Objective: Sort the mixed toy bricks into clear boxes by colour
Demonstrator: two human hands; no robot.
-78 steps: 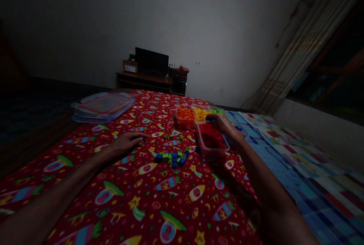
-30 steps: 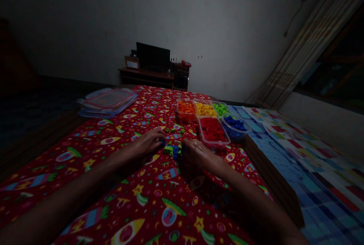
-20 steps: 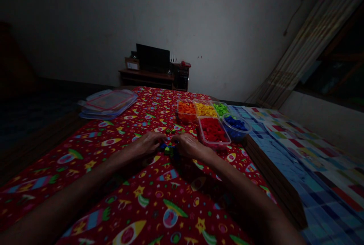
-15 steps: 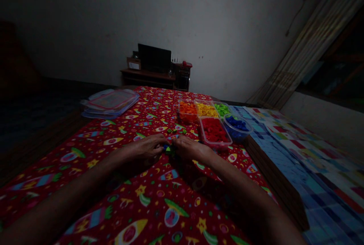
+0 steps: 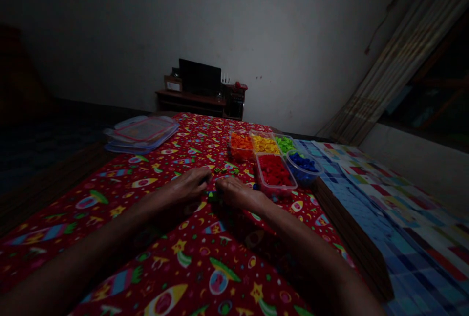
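My left hand [image 5: 187,185] and my right hand [image 5: 236,192] lie close together on the red patterned cloth [image 5: 190,257], cupped around a small pile of blue and green bricks [image 5: 213,195]. The pile is almost wholly hidden between them. Both hands have their fingers curled inward over the bricks. A few loose green bricks [image 5: 224,171] lie just beyond the fingertips. To the right of my right hand stands a clear tub of red bricks [image 5: 274,173].
Beyond the red tub stand tubs of orange [image 5: 240,144], yellow [image 5: 264,145], green [image 5: 285,144] and blue bricks [image 5: 303,165]. Stacked clear lids [image 5: 141,133] lie at far left. A checkered cloth [image 5: 395,218] covers the lower surface to the right. A dark cabinet [image 5: 200,98] stands by the wall.
My right hand came back from the tubs to the loose pile. Both hands then closed in from either side, gathering the bricks until they were nearly covered.
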